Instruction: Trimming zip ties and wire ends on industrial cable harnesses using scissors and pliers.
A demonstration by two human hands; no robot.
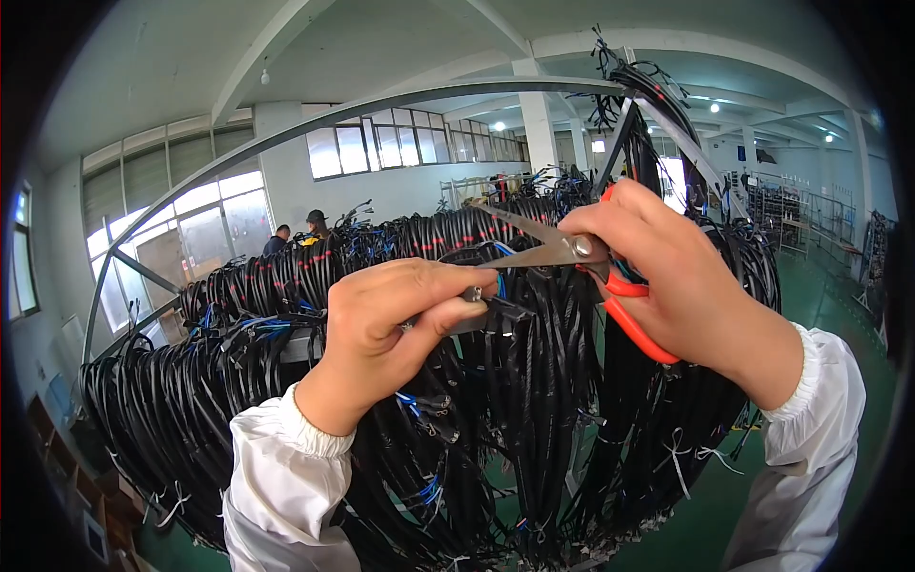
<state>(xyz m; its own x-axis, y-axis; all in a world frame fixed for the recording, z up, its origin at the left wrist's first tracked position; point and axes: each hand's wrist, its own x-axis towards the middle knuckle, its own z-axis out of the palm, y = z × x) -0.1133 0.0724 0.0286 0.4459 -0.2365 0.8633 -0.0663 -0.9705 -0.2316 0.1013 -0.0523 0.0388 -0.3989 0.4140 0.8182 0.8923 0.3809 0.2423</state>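
My right hand grips a pair of scissors with red handles, its steel blades spread apart and pointing left. The lower blade reaches just above the fingertips of my left hand. Thumb and forefinger of that hand pinch a black cable, whose cut-looking end pokes out between them. A blue wire shows close behind the blade. Just below and to the right of the fingertips lie more black cable ends. How the pinched cable runs on is hidden by my left hand.
Thick bundles of black cables hang over a metal rack, some tied with white strings. Behind is another row with red marks. Two people stand at the far left. Green floor lies to the right.
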